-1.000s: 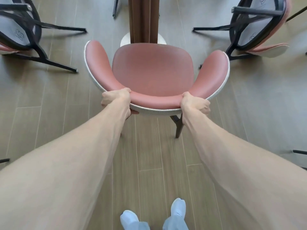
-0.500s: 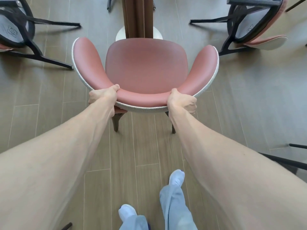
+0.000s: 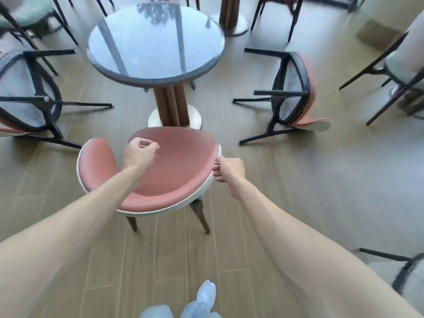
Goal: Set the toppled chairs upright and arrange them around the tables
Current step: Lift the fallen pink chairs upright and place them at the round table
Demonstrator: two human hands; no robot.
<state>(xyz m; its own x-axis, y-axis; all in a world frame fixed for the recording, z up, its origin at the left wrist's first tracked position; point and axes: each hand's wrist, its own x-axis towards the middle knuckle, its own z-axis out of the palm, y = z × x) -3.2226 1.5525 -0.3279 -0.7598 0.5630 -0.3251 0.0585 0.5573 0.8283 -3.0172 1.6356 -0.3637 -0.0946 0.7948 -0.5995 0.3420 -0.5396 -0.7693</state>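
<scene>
Going left to right with the round glass-topped table (image 3: 156, 45) as my anchor. Off its left side there's a toppled pink chair (image 3: 27, 92) lying on its side, black legs sticking out toward the table's post. Straight in front of the table, seat nosed up to the pedestal base, is the upright pink chair (image 3: 174, 166); that one looks placed. To the table's right lies another toppled pink chair (image 3: 296, 92), legs pointing back at the table.

My left hand (image 3: 138, 153) hovers over the upright chair's seat, fingers loosely curled, gripping nothing. My right hand (image 3: 229, 168) is at the right end of the curved backrest, fingers bent close to the rim, and I honestly can't tell if it's touching the rim or just off it (motion blur doesn't help). Both forearms are stretched out well ahead of me.

Handling guess: these look like rigid shells on thin metal frames, moderately heavy and awkward, not fragile. The padded skin may be a bit slick, so I'd take the backrest rim with one hand and a leg or the seat edge with the other, then tip it up.
</scene>
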